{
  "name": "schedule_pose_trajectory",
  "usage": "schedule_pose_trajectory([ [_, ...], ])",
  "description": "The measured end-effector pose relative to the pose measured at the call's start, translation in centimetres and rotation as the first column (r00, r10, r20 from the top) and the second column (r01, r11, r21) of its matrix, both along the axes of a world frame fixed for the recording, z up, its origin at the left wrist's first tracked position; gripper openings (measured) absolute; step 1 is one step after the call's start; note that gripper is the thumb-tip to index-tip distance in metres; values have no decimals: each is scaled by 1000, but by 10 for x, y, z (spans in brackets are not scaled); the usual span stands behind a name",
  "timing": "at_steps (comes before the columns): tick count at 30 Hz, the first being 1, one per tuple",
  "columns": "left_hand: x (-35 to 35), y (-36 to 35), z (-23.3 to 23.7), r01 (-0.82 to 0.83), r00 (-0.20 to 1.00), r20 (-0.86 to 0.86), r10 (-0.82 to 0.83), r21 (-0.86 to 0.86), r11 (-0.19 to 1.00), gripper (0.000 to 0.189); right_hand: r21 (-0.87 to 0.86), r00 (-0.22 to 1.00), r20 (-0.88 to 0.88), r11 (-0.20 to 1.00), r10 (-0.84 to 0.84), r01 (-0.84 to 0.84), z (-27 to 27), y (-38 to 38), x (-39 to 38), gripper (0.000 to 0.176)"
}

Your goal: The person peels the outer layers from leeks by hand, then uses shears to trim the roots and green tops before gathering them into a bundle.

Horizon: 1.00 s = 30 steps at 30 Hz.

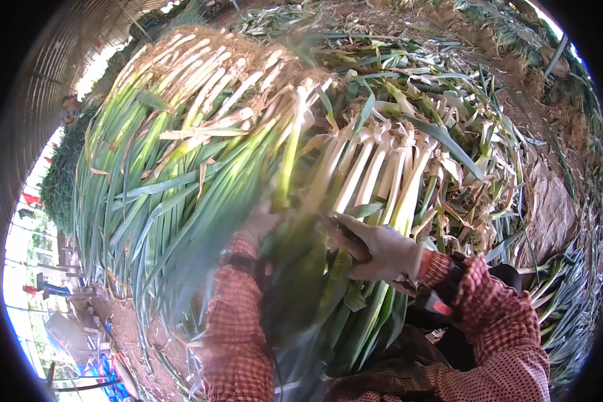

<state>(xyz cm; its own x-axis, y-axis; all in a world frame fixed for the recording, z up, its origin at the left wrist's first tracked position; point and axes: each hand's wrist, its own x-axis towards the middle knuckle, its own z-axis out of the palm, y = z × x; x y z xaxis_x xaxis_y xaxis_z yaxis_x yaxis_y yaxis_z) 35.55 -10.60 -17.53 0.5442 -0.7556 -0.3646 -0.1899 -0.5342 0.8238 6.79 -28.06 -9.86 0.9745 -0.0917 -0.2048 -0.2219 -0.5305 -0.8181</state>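
My left hand (261, 222), in a pale glove and smeared by motion, closes round the stalk of a large green onion (289, 161). The onion's white end points up and away from me, and its lower leaves blur into those around it. Closed too is my gloved right hand (385, 251), with a dark brown, elongated thing (347, 240) at its fingers whose kind I cannot make out. Just beyond this hand lie several pale-stemmed green onions (378, 171) side by side, their green leaves running beneath it towards me.
A big heap of green onions (174, 127) with rooty, soil-brown ends spreads at the left. Stripped leaves (472, 141) pile up at the right, beside a brown sheet (549, 211). More onions (573, 305) lie at the lower right. A person (68, 110) is far off at the left.
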Motion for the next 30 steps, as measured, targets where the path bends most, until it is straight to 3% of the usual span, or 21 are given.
schedule_pose_trajectory([
  [1, -4, -3, 1, -46, 998, 48, 44, 29, 999, 51, 3, 999, -34, 1000, -16, 16, 3, 1, 1, 101],
  [5, -6, -2, 17, -151, 975, -160, 151, 12, 988, 47, 50, 992, -120, 998, 33, -27, 27, 15, 15, 100],
  [7, -17, -3, 36, -99, 983, -143, 113, 100, 990, 46, 12, 993, -113, 1000, 26, -25, 23, 14, 26, 97],
  [8, -15, -7, 45, -70, 989, -119, 87, 139, 988, 46, -47, 977, -152, 989, -147, 142, 16, 5, 57, 93],
  [10, -16, -13, 25, 2, 977, 212, -37, 163, 987, 44, -43, 966, -136, 975, -220, 216, 11, -13, 82, 86],
  [11, -13, -8, 8, 131, 925, 350, -146, 67, 989, 47, -59, 966, -72, 967, -250, 246, 4, -21, 96, 85],
  [13, -12, -4, -8, 380, 705, 666, -243, -66, 923, 54, -144, 953, -62, 948, -296, 285, -4, -36, 122, 85],
  [16, -31, -10, 2, 130, 703, 671, -235, 203, 970, 66, -157, 925, -61, 919, -375, 362, -10, -61, 163, 87],
  [18, -39, -16, 2, -26, 808, 564, -170, 322, 946, 73, -253, 889, -9, 861, -457, 440, -18, -72, 190, 91],
  [21, -46, -19, -12, 9, 668, 672, -320, 422, 906, 74, -240, 890, -17, 866, -456, 439, -21, -95, 211, 91],
  [22, -55, -21, -10, -14, 536, 766, -357, 430, 903, 70, -247, 890, -33, 867, -454, 433, -17, -102, 213, 91],
  [25, -74, -35, 13, -80, 490, 759, -428, 528, 845, 67, -278, 935, 60, 894, -350, 352, -20, -101, 203, 91],
  [29, -80, -43, 0, -79, 372, 835, -405, 464, 883, 65, -221, 908, -70, 894, -412, 389, 6, -97, 176, 93],
  [30, -81, -45, -6, -91, 355, 850, -389, 445, 891, 65, -192, 907, -24, 892, -421, 409, 0, -96, 175, 93],
])
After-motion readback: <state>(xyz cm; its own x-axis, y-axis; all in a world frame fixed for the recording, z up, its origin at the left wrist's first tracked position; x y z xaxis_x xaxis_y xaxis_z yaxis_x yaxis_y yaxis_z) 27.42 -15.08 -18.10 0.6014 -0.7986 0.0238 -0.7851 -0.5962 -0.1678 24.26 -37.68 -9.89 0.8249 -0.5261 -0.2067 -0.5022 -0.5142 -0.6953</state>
